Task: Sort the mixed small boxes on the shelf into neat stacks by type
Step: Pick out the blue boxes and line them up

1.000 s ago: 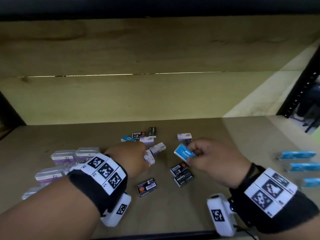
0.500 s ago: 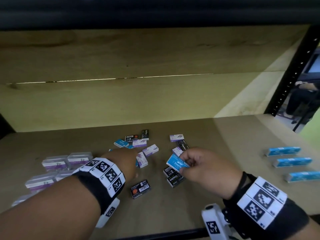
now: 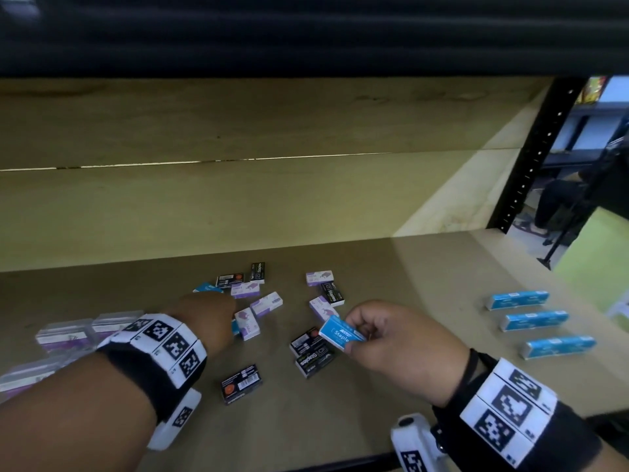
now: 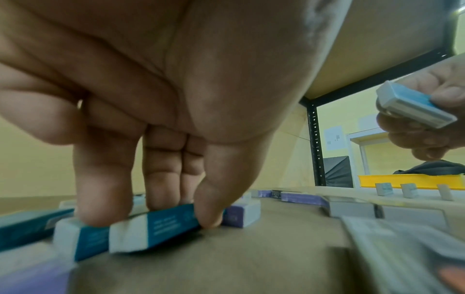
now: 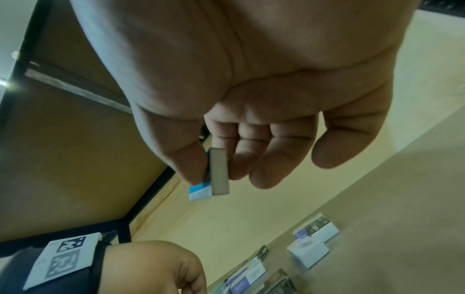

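On the shelf (image 3: 391, 335), my left hand (image 4: 176, 99) pinches a flat blue box (image 4: 156, 228) endwise; my right hand (image 3: 391, 338) holds another blue box (image 3: 340, 333), nearer the blue stacks (image 3: 534, 320).

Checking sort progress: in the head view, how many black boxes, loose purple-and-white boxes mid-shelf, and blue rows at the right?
Black boxes: 6
Loose purple-and-white boxes: 5
Blue rows: 3
Total: 14

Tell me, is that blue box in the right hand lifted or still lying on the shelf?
Lifted: the right hand pinches the blue staples box clear above the shelf.
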